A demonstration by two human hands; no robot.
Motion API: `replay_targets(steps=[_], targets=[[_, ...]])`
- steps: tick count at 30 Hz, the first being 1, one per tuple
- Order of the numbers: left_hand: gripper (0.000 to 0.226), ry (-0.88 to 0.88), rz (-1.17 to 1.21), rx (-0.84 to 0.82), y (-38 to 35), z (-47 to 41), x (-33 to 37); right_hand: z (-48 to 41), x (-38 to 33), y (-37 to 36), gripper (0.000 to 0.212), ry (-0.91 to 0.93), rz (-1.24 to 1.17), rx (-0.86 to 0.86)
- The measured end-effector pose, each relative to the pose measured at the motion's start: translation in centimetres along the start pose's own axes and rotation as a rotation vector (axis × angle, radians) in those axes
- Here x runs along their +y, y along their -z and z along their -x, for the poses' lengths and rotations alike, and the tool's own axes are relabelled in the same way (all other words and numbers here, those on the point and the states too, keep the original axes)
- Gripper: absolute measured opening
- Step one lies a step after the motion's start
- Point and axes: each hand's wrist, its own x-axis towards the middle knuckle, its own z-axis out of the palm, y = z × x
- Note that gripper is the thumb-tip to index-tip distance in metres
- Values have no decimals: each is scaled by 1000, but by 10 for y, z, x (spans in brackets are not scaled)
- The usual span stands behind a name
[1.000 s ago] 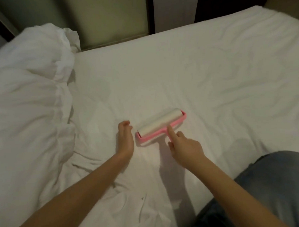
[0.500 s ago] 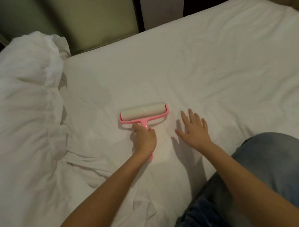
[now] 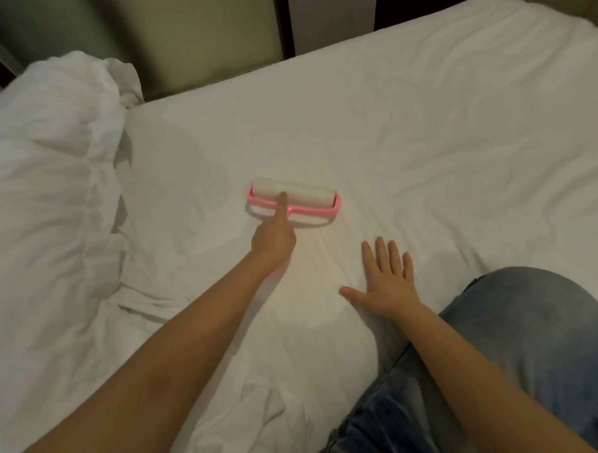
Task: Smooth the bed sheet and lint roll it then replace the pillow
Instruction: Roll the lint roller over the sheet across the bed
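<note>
At your far left, a heap of crumpled white bedding (image 3: 42,189) is bunched along the edge of the bed sheet (image 3: 424,135). To its right, near the middle of the sheet, the lint roller (image 3: 294,200) has its white roll on the fabric and its pink frame towards you. Your left hand (image 3: 274,241) is directly behind it, curled round the handle. The index finger lies straight along the neck, its tip reaching the roll. Your right hand (image 3: 387,284) is further right and nearer to you, apart from the roller. It lies flat on the sheet, palm down, fingers straight and slightly spread. Your knee in blue jeans (image 3: 535,336) is on the bed at lower right.

A second ago your right hand held the handle and the left was curled beside the roll's end. Half a second ago the left had the handle in a plain fist and the right was already flat. Now the left index finger lies along the neck, the arm is stretched further, and the roller is farther ahead of your right hand.

The handle is almost wholly hidden under your left hand, with only a sliver of pink showing by the wrist. Whether the heap at left is a duvet, a pillow or both cannot be told, and the frame cuts off its left side. Both forearms run out of the bottom edge.
</note>
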Motion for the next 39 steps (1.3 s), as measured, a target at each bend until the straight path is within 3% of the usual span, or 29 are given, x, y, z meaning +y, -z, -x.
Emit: replay_targets(steps=[4,11,14,20,23,29,32,39], targets=[[68,-8,-20,-65,-7,21,14,3,-1,5,94,-29,-34,0],[65,-44,-220,-185,-27,127,-60,19,7,8,118,-186,50,-161],[65,-104,-245,-156,-18,93,-32,22,7,11,120,-169,29,-165],[58,-176,-70,-84,-10,-15,59,19,12,13,122,-150,23,-227],[60,-217,-71,-121,-17,-1,71,21,12,16,125,-202,-14,-205],[61,-143,-400,-168,-9,96,-10,30,11,16,140,-209,73,-337],[58,-122,-500,-209,4,105,-12,31,9,15,140,-203,82,-327],[61,-255,-249,-103,-26,14,77,32,17,17,131,-195,80,-288]])
